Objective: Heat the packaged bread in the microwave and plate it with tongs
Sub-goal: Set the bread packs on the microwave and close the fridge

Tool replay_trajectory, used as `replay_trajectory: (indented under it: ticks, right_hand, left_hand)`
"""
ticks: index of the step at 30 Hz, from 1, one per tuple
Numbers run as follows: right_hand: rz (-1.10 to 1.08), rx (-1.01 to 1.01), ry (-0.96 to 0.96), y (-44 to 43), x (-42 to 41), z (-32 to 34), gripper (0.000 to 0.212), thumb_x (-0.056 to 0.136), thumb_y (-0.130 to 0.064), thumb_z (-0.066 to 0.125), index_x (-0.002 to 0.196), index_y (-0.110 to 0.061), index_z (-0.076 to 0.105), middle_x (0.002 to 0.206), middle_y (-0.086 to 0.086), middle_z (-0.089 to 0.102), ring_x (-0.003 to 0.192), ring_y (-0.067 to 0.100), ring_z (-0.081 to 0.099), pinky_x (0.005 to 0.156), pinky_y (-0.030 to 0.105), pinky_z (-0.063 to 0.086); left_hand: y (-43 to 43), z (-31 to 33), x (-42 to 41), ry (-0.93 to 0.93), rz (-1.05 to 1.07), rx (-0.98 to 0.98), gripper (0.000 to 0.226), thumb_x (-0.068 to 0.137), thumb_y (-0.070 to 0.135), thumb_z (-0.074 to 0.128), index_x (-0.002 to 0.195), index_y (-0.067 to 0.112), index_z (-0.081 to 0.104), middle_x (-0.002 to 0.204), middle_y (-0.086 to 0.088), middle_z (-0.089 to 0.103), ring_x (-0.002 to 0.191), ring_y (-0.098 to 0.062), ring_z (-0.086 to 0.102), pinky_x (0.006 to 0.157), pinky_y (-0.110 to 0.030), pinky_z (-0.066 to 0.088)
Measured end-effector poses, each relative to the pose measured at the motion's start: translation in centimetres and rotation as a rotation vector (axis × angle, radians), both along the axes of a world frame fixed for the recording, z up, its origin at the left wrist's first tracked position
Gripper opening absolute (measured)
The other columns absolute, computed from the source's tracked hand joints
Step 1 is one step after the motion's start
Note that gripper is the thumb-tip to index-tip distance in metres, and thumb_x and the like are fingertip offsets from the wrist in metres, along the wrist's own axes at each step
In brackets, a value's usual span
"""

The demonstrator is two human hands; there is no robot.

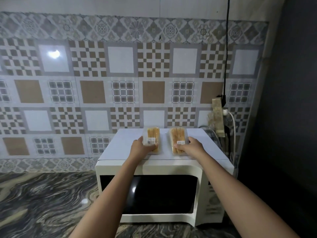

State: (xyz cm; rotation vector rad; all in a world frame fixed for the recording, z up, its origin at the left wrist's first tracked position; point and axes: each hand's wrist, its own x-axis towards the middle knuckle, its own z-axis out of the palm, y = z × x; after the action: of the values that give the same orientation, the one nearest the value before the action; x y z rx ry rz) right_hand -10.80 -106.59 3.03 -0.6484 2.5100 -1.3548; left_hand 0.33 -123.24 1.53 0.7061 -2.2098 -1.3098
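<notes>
Head view. A white microwave (168, 166) stands on a grey-and-black marbled counter (42, 200), at 5 o'clock from the frame's centre. Its back is towards a wall of patterned brown, grey and white tiles (120, 74). A dark plain wall (291, 100) fills the 3 o'clock side. A power strip (217, 115) hangs at 2 o'clock from the microwave, with a black cable (226, 48) running up from it towards 12 o'clock.

Two clear packs of bread lie side by side, apart, on the microwave's flat top. The left hand (142, 146) grips the near end of the left bread pack (151, 134), thumb on its 9 o'clock edge and fingers curled over the barcode label. The right hand (190, 146) grips the near end of the right bread pack (177, 134), fingers curled over its label and thumb at its 3 o'clock edge.

The hands cover both packs' near ends. Label print is too small to read. The closed door's dark glass (154, 193) shows only a glare spot. The control panel (212, 200), at the door's 3 o'clock, is dim and its markings cannot be made out. Both forearms are cut off at 6 o'clock.
</notes>
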Motion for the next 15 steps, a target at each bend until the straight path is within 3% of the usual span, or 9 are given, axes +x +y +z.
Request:
replay_trajectory:
  ticks: [5, 10, 15]
  right_hand:
    - [-0.077, -0.022, 0.041, -1.2, 0.0, -0.1, 0.05, 0.08, -0.033, 0.071, 0.12, -0.009, 0.055, 0.121, 0.008, 0.061, 0.109, 0.024, 0.057, 0.078, 0.027, 0.043]
    - [-0.126, -0.049, 0.066, -1.6, -0.1, -0.6, 0.047, 0.08, -0.035, 0.071, 0.115, -0.008, 0.058, 0.116, 0.007, 0.062, 0.098, 0.021, 0.056, 0.078, 0.027, 0.043]
    - [-0.107, -0.028, 0.051, -1.2, 0.2, -0.9, 0.043, 0.085, -0.034, 0.065, 0.118, -0.009, 0.055, 0.112, 0.004, 0.06, 0.095, 0.02, 0.054, 0.076, 0.028, 0.041]
  left_hand:
    - [-0.4, -0.4, -0.2, 0.018, 0.014, -0.007, 0.041, 0.077, 0.032, 0.074, 0.109, 0.01, 0.062, 0.104, -0.004, 0.068, 0.088, -0.017, 0.063, 0.071, -0.022, 0.045]
    - [-0.6, -0.9, -0.4, 0.07, 0.037, -0.042, 0.033, 0.077, 0.03, 0.075, 0.1, 0.008, 0.066, 0.096, -0.005, 0.069, 0.077, -0.013, 0.061, 0.059, -0.015, 0.044]
    - [-0.2, -1.4, -0.3, 0.05, 0.075, -0.128, 0.041, 0.081, 0.039, 0.067, 0.104, 0.006, 0.061, 0.108, -0.008, 0.057, 0.089, -0.02, 0.056, 0.074, -0.027, 0.042]
